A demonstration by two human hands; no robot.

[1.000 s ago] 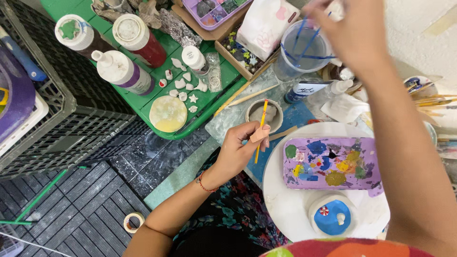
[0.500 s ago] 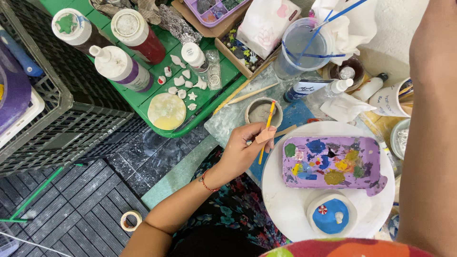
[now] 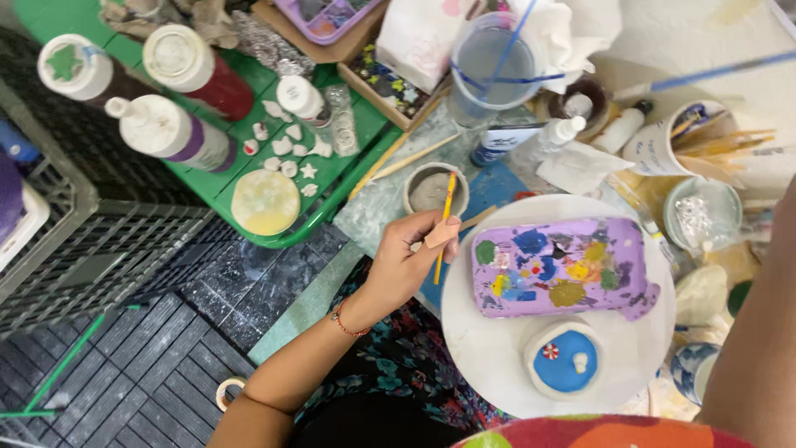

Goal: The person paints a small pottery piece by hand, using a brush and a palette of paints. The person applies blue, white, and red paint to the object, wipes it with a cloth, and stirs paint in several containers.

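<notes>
My left hand (image 3: 406,261) grips a thin yellow paintbrush (image 3: 445,211) with its tip up, near a small bowl of grey water (image 3: 433,189). A plaster wraps one finger and a red bracelet is on the wrist. Just right of the hand lies a purple palette (image 3: 564,267) smeared with many paint colours, on a round white plate (image 3: 485,348). A small round blue-painted piece (image 3: 564,363) sits on the plate's near side. Only my right forearm (image 3: 759,332) shows at the right edge; its hand is out of frame.
A green tray (image 3: 332,170) holds paint bottles (image 3: 166,133), small white clay shapes and a pale disc (image 3: 265,202). A clear water cup with blue brushes (image 3: 489,62) stands behind. A black crate (image 3: 91,249) is at left, brush jars (image 3: 663,149) at right, a tape roll (image 3: 225,392) on the floor.
My right hand, raised at the top right before, has left the frame; only the forearm remains. My left hand keeps the yellow brush and has shifted slightly toward the plate.
</notes>
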